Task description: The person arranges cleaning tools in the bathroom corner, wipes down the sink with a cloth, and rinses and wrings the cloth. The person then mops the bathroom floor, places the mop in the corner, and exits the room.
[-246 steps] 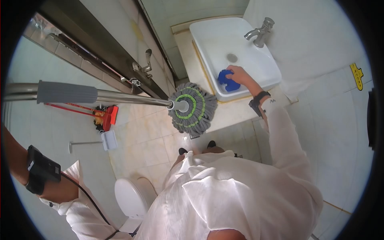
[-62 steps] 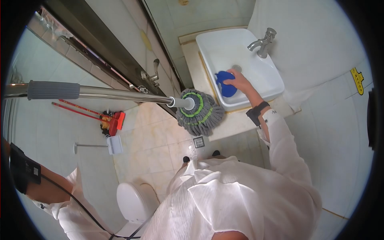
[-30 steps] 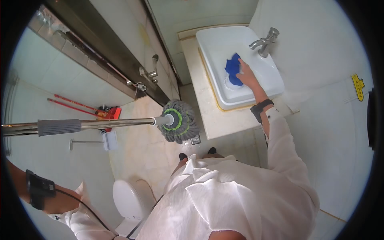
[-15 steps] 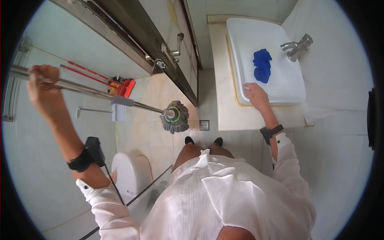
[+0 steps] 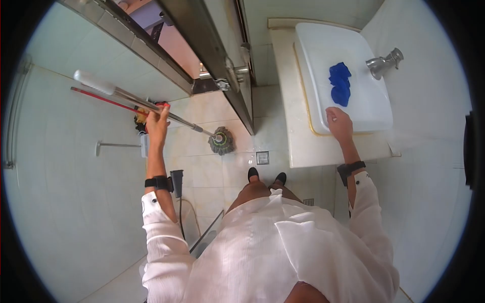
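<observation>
As our left hand (image 5: 157,125) grips a grey string mop (image 5: 221,142) by its silver metal pole (image 5: 183,121), our right hand (image 5: 340,123), curled narrow and seemingly empty, hangs nearer than the crumpled blue cloth (image 5: 340,93) in the white rectangular basin (image 5: 365,108). We seem to be shifting the mop, which next needs steadying; a second ago we touched the cloth.
</observation>
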Available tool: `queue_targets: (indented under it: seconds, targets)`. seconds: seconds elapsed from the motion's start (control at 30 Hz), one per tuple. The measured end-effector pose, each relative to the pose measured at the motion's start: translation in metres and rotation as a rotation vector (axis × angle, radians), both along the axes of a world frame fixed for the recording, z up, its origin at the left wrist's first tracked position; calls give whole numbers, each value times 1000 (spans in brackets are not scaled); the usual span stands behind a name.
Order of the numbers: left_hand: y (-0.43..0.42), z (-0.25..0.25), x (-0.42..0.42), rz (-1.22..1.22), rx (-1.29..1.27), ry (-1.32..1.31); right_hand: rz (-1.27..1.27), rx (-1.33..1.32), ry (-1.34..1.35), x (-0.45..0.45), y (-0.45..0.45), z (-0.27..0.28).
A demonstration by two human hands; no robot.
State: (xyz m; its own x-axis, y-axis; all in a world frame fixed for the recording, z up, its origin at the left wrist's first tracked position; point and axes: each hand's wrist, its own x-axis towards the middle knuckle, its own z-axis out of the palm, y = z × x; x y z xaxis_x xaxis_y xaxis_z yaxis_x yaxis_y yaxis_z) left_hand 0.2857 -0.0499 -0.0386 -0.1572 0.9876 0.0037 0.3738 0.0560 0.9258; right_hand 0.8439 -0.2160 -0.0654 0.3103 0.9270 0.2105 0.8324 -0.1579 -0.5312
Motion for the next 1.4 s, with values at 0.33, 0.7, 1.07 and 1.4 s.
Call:
queue_targets:
  seconds: [0.33, 0.7, 1.07, 1.4]
  targets:
    - [-46, 45, 59, -285, 241, 386, -111, 47, -47, -10, 0, 6]
    - [-106, 34, 156, -684, 428, 348, -127, 93, -70, -9, -1, 7]
    - [-71, 34, 271, -614, 208, 87, -106, 87, -81, -8, -4, 14]
    - [57, 48, 356, -548, 137, 53, -72, 94, -74, -3, -6, 16]
